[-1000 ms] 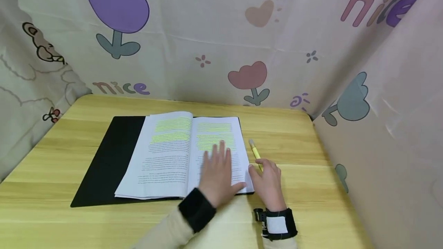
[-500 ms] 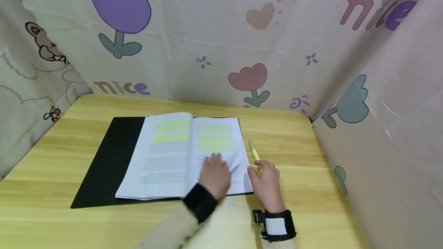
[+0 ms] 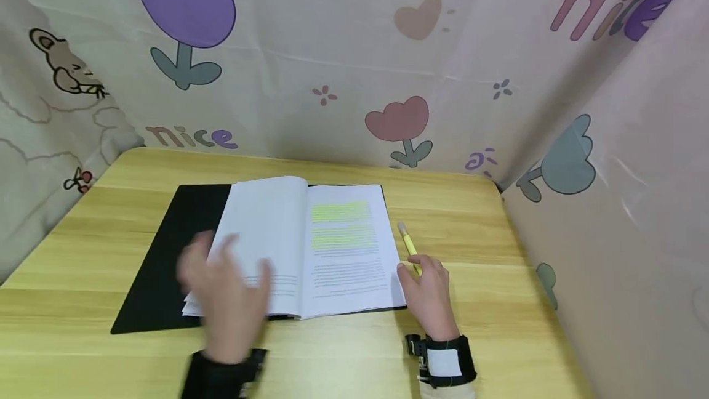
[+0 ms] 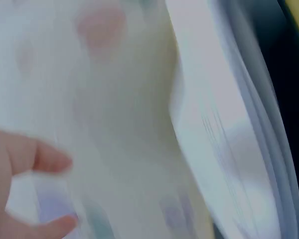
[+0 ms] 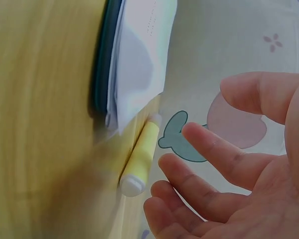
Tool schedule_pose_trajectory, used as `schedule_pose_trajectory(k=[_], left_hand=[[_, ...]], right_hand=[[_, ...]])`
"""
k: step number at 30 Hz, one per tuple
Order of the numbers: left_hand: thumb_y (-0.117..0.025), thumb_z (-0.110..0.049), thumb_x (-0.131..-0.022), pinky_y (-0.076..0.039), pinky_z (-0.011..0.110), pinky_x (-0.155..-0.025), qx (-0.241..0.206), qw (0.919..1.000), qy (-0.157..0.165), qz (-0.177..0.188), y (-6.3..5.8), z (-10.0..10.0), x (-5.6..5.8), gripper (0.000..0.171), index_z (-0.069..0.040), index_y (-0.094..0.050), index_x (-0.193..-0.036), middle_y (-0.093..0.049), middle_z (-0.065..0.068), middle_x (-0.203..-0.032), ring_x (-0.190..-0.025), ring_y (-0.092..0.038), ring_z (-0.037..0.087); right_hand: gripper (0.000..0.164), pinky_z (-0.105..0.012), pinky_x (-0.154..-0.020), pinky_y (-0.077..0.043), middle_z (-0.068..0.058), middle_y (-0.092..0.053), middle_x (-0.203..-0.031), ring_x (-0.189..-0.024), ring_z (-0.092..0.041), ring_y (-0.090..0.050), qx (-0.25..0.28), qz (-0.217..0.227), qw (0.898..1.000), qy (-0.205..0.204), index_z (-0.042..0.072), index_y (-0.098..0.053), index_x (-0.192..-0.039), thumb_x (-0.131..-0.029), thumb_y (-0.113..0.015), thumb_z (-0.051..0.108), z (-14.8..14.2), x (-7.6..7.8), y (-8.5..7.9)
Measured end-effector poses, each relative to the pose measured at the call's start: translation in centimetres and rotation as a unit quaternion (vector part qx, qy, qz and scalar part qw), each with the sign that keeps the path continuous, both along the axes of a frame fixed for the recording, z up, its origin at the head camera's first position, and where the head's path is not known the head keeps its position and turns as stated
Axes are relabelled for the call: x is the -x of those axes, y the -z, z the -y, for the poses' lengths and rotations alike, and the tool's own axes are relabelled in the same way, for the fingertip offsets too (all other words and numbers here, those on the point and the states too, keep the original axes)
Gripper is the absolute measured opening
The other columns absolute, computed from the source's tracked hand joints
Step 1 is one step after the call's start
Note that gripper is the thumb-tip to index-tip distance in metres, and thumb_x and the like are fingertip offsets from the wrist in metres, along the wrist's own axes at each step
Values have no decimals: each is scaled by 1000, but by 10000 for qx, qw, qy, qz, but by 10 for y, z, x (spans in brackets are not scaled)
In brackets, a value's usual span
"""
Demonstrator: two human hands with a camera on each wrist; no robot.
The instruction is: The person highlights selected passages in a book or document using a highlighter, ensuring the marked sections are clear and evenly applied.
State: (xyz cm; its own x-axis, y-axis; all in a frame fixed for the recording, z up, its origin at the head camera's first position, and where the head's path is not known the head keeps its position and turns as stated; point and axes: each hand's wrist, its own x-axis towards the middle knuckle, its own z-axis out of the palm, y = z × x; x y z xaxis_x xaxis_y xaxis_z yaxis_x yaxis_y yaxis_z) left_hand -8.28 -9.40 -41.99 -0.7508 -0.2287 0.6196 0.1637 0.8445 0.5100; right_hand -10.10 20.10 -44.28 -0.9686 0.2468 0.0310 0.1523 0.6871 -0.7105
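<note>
An open black folder [image 3: 183, 226] holds white printed pages, spread in the middle of the table. The left page [image 3: 266, 220] looks mostly blank with some lines low down; the right page [image 3: 349, 276] carries yellow highlighted lines near its top. Blurred and with fingers apart, my left hand [image 3: 227, 294] is over the lower left page, holding nothing. My right hand [image 3: 428, 294] lies beside the pages' lower right corner, near a yellow highlighter [image 3: 407, 240]. In the right wrist view its fingers [image 5: 224, 154] are loosely bent, apart from the highlighter [image 5: 142, 154].
The light wood table [image 3: 460, 214] extends around the folder. Behind it and along both sides hang pale curtains [image 3: 310, 36] with printed flowers and words. Each wrist wears a black band [image 3: 448, 362].
A page has turned from right to left, so different text shows on both sides. My left hand has swept from the right page to the left. The right hand stays put.
</note>
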Motion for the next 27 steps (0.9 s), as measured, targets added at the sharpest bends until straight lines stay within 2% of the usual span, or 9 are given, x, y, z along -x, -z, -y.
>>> schedule_pose_trajectory(k=[2,3,6,10,12,13,16,22,27], left_hand=[[-65,-44,-84,-11,60,-109,783,9919,860,506,0,-41,5,69,7,-50,-128,-27,36,-145,-137,-18,51],[-61,-53,-85,-11,59,-111,1186,9812,1231,896,1,-61,8,77,8,-48,-131,-25,36,-147,-139,-15,51],[-46,-73,-85,-8,54,-114,2384,9324,1879,1960,9,-111,15,97,7,-40,-140,-17,31,-153,-144,-6,44],[-31,-83,-83,-9,48,-115,3859,8621,1902,2678,21,-145,24,104,0,-37,-145,-22,22,-155,-146,-8,36],[-29,-84,-82,-11,47,-115,4210,8391,1828,2921,26,-152,26,104,-2,-37,-146,-27,19,-155,-146,-12,34],[-30,-84,-82,-13,46,-114,4267,8334,1800,3015,27,-154,27,104,-3,-37,-146,-28,18,-154,-146,-14,33],[-34,-83,-82,-19,43,-113,4046,8373,1866,3169,29,-154,30,104,-2,-35,-146,-31,18,-153,-144,-21,32],[-50,-72,-84,-29,39,-109,3288,8530,2348,3304,25,-143,30,98,4,-33,-145,-30,23,-151,-141,-28,33],[-57,-54,-91,-31,37,-108,2971,8658,2754,2938,27,-133,33,81,6,-36,-142,-33,24,-148,-138,-32,33]], right_hand=[[42,-49,-91,-38,-20,-50,-130,-121,-34,-38,16,-9,10000,5,2,-61,-120,-92,-61,33,0,-1,1],[42,-49,-91,-38,-19,-50,-130,-121,-34,-39,11,-11,10000,-4,2,-61,-120,-92,-61,33,1,-1,2],[42,-50,-92,-38,-18,-51,-131,-120,-34,-39,16,-20,10000,-42,3,-61,-120,-92,-61,34,1,-1,4],[42,-51,-93,-37,-18,-51,-131,-121,-33,-40,-18,53,10000,-47,4,-61,-121,-92,-61,35,1,-1,4],[42,-51,-94,-37,-18,-51,-131,-121,-34,-40,-25,77,10000,-45,4,-61,-121,-92,-60,35,0,-1,3],[43,-51,-94,-37,-18,-51,-131,-121,-34,-40,-33,80,10000,-45,4,-61,-122,-92,-60,35,0,-1,3],[43,-51,-93,-38,-18,-51,-131,-121,-33,-40,-46,74,10000,-44,4,-61,-122,-92,-60,35,0,-2,1],[43,-49,-90,-39,-17,-50,-131,-120,-33,-40,-52,85,9999,-72,4,-61,-121,-92,-60,36,0,-2,0],[42,-49,-90,-40,-17,-51,-131,-121,-32,-40,-56,81,9999,-32,5,-61,-121,-92,-60,36,-2,-2,-1]])
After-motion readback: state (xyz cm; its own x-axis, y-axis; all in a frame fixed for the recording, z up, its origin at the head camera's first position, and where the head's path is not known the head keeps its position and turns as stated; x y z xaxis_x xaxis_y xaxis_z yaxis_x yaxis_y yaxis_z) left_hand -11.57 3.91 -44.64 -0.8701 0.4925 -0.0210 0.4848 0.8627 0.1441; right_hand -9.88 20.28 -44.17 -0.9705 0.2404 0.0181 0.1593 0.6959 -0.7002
